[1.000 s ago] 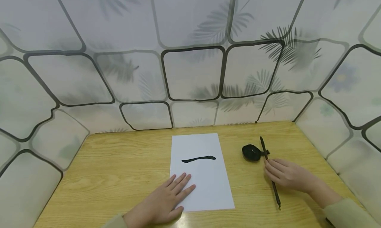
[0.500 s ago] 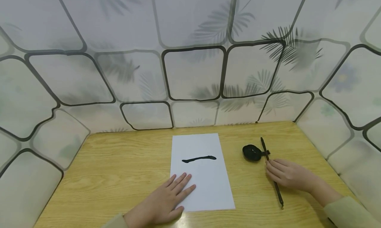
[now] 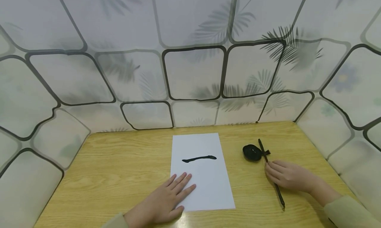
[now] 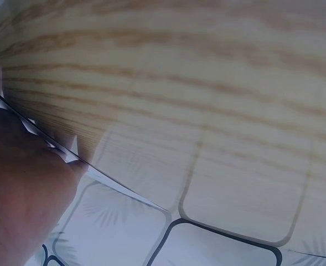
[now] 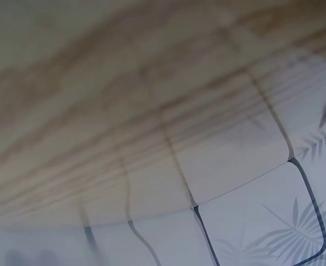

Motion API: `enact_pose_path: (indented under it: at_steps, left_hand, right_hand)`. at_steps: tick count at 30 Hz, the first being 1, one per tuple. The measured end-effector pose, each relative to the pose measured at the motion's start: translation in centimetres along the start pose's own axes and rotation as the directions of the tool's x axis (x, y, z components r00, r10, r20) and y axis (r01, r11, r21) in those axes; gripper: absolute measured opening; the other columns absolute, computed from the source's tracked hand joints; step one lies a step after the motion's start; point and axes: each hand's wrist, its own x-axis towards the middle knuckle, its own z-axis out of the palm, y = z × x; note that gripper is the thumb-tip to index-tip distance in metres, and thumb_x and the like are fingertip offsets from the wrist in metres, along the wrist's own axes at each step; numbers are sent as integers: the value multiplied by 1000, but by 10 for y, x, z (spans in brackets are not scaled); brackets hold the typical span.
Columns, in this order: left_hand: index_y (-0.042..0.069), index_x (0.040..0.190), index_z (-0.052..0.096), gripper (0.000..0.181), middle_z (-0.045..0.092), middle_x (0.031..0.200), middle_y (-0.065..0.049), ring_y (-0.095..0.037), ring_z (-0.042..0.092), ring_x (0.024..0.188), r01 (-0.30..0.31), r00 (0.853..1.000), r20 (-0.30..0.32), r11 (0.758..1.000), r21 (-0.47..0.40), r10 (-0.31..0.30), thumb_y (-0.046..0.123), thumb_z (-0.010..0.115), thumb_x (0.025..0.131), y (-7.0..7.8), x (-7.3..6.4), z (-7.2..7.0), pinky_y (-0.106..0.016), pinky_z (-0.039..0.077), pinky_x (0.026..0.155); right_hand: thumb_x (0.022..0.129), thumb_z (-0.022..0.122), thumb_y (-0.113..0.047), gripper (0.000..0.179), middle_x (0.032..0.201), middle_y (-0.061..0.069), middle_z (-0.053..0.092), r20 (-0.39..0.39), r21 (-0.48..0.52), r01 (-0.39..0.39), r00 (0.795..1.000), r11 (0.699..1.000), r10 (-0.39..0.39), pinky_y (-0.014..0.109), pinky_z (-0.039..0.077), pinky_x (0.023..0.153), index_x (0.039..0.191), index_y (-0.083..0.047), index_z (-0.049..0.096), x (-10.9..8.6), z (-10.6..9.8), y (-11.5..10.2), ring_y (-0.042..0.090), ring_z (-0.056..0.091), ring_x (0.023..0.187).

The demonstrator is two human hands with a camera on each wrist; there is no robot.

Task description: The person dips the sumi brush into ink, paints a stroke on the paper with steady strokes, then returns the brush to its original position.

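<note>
A white sheet of paper (image 3: 205, 191) lies on the wooden table, bearing one black horizontal brush stroke (image 3: 198, 159). My left hand (image 3: 168, 200) rests on its lower left part, fingers spread and straight; the left wrist view shows that hand (image 4: 30, 183) beside the paper's edge. To the right, my right hand (image 3: 288, 175) pinches a slim dark calligraphy brush (image 3: 279, 195) around the middle of its shaft. The brush's dark tip points away from me, crossing the short handle of a round black ink dish (image 3: 251, 153). A small loop ends the near side of the brush.
The wood-grain table (image 3: 125, 165) reaches back to a patterned wall covering (image 3: 193, 72) with leaf prints and dark outlines. The same covering stands on the left and right sides of the table.
The brush has turned slightly in my right hand: its tip has swung left toward the ink dish, and its looped end has shifted right. My left hand and the paper stay put.
</note>
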Motion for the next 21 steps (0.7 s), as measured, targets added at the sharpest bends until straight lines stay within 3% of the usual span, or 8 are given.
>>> enact_pose_path:
  at_steps: [8, 21]
  left_hand:
    - [19, 170, 28, 64, 23, 178, -13, -29, 29, 164, 3, 1000, 18, 1000, -19, -3, 45, 36, 111, 0, 0, -1, -50, 35, 129]
    - [20, 170, 28, 64, 25, 177, -13, -30, 30, 163, -1, 1000, -5, 1000, -17, 1, 46, 36, 112, -2, 0, 2, -50, 36, 128]
  right_hand:
    - [113, 20, 5, 59, 100, 11, 79, 8, 9, 9, 1000, 1000, -9, 32, 64, 79, 96, -7, 75, 1, -2, -1, 19, 75, 90]
    - [115, 20, 2, 58, 100, 11, 79, 7, 22, 2, 1000, 1000, -2, 32, 64, 77, 96, -6, 74, -3, -1, 0, 20, 75, 90]
